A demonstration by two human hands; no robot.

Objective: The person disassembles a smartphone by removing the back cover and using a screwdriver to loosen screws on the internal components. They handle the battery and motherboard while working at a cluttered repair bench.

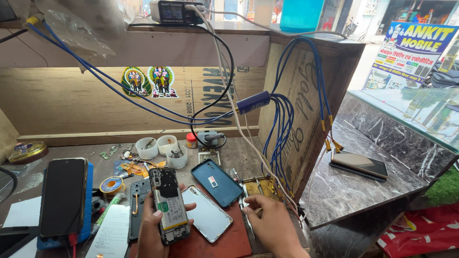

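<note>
My left hand (152,228) holds an opened smartphone (168,205) upright, its back removed so the battery and circuit board show. My right hand (270,220) rests on the workbench to the right, fingers pinching at a thin metal tool (245,214) near the red mat's edge. On the red mat (215,243) lies a silvery back cover (207,213). A dark blue back cover (217,182) lies just behind it. A black phone frame (137,209) lies beside my left hand.
A black phone (63,196) leans on a blue stand at left, next to a solder spool (112,184). Small white cups (161,148) of parts stand at the back. Blue cables (282,129) hang along the wooden wall. Two phones (359,164) lie on the marble counter at right.
</note>
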